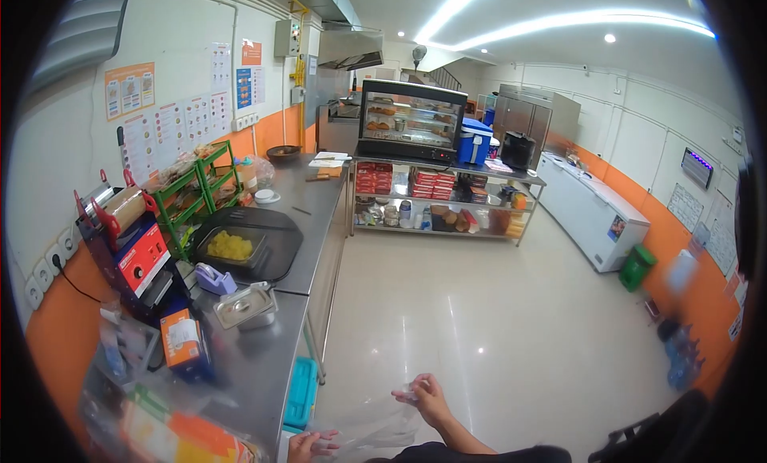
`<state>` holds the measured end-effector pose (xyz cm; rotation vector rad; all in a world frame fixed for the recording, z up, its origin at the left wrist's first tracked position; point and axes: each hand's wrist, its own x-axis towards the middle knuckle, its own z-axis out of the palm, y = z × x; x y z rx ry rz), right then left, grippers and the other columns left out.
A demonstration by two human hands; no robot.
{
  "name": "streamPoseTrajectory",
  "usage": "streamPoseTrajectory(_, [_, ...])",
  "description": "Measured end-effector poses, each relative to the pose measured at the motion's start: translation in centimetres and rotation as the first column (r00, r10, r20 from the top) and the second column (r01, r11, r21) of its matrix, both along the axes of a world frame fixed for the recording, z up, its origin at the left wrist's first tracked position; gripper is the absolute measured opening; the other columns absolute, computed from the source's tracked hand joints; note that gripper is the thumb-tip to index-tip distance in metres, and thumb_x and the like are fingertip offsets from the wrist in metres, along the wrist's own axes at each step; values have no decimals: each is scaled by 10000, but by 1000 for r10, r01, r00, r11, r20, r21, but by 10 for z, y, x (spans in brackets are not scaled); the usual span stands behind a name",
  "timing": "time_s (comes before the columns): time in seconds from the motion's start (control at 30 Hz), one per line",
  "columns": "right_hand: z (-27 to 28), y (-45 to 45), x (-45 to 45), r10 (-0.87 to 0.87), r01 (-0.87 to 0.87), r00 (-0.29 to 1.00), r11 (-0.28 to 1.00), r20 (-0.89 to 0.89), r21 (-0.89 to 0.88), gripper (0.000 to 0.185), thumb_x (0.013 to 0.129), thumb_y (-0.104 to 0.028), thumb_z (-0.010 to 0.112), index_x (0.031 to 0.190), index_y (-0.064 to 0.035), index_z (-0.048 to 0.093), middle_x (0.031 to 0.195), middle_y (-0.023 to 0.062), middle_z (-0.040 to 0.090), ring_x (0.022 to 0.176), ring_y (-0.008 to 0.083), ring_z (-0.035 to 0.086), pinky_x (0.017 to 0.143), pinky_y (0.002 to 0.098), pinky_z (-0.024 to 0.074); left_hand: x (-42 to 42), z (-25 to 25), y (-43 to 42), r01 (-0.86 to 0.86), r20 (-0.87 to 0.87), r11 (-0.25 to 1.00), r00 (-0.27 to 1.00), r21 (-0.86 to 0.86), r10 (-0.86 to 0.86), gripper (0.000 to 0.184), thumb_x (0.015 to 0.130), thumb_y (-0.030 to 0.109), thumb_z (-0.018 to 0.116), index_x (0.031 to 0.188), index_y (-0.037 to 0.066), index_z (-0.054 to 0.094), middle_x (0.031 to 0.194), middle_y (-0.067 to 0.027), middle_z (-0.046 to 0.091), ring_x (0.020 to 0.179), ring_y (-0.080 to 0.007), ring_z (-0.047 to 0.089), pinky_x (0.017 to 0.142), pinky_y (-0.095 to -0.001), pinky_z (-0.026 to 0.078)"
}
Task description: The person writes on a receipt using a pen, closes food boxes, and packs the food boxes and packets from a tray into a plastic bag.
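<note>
A clear plastic bag (pixel 371 425) is stretched between my two hands, low in the view and just right of the steel counter. My right hand (pixel 423 397) pinches its upper right part with closed fingers. At the bottom edge, my left hand (pixel 310 446) grips the bag's left side, partly cut off by the frame. On the counter (pixel 260 347) to the left, a metal pan of yellow food (pixel 230 246) rests on a black tray (pixel 280 223). Nearer stand a lidded steel container (pixel 246 306) and a purple tape dispenser (pixel 216 279).
A red sealing machine (pixel 142 263), an orange box (pixel 185 343) and a green rack (pixel 177 203) stand along the left wall. Below the counter is a teal bin (pixel 301 391). Ahead are a display case (pixel 410 119) and shelves; a white freezer (pixel 591 211) lines the right.
</note>
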<state>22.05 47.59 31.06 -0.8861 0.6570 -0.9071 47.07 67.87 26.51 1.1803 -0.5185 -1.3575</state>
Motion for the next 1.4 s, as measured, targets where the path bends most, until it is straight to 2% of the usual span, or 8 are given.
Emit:
streamPoseTrajectory(0.2, [50, 0, 6, -28, 6, 992, 984, 122, 177, 380, 912, -1, 502, 1220, -121, 315, 1181, 145, 430, 899, 379, 648, 723, 440, 578, 7, 22, -2, -18, -87, 1000, 996, 14, 19, 347, 960, 290, 512, 1185, 30, 557, 1153, -141, 621, 934, -279, 670, 676, -360, 581])
streamPoseTrajectory(0.4, [138, -30, 10, -58, 49, 998, 925, -14, -378, 392, 897, 26, 505, 1250, -56, 357, 1217, 150, 456, 722, 284, 655, 575, 341, 553, 2, 124, -55, -132, 273, 930, 933, -343, 233, 265, 945, 135, 509, 1113, -40, 615, 1190, -190, 603, 975, -260, 652, 861, -327, 498])
streamPoseTrajectory(0.53, [232, 10, -1, -374, 298, 915, 371, 152, -879, 293, 904, 81, 433, 1175, -12, 372, 1081, 159, 488, 610, 225, 634, 463, 260, 492, -13, 213, -74, 167, 624, 623, 437, -764, 648, 226, 891, 88, 576, 1093, 9, 640, 1169, -201, 617, 1015, -312, 639, 870, -321, 488])
streamPoseTrajectory(0.7, [137, -9, -2, -707, 123, 699, -31, 109, -992, 330, 766, 141, 420, 1065, 1, 442, 950, 187, 557, 689, 302, 622, 572, 361, 520, -42, 130, -101, 183, 579, 799, 780, -573, 237, 227, 861, 201, 606, 988, 31, 689, 1108, -133, 663, 1058, -259, 620, 908, -334, 461])
streamPoseTrajectory(0.8, [-46, -10, -38, -484, -487, 259, 681, -836, -546, 284, 743, -4, 532, 1025, 13, 509, 863, 245, 595, 821, 418, 605, 715, 452, 496, -39, -34, -80, 360, 765, 925, 559, 123, -319, 257, 895, 211, 570, 1053, 30, 663, 999, -114, 689, 949, -242, 647, 870, -330, 478])
streamPoseTrajectory(0.87, [-95, 33, -60, -370, -54, 448, 898, -814, -438, 332, 722, -95, 586, 1032, -7, 504, 787, 184, 644, 745, 384, 644, 684, 441, 515, -36, -72, -63, 536, 587, 842, 662, 65, -467, 311, 952, 250, 512, 1080, -4, 638, 978, -102, 698, 930, -191, 648, 849, -320, 485])
streamPoseTrajectory(0.93, [-82, 52, -55, -312, -24, 407, 936, -858, -352, 317, 737, -75, 574, 1039, -13, 497, 787, 164, 657, 680, 314, 661, 656, 414, 521, -39, -40, -45, 527, 195, 848, 839, -60, -508, 340, 988, 243, 462, 1065, -42, 630, 983, -102, 694, 938, -161, 640, 845, -308, 490])
streamPoseTrajectory(1.4, [112, -67, 80, -108, 6, 964, 921, -242, -389, 126, 880, -43, 589, 996, -25, 545, 847, 27, 548, 727, 94, 520, 648, 232, 437, 33, 212, 46, -71, -24, 936, 997, -345, 67, 394, 985, 111, 393, 1321, -94, 415, 834, -207, 676, 712, -221, 674, 684, -284, 545])
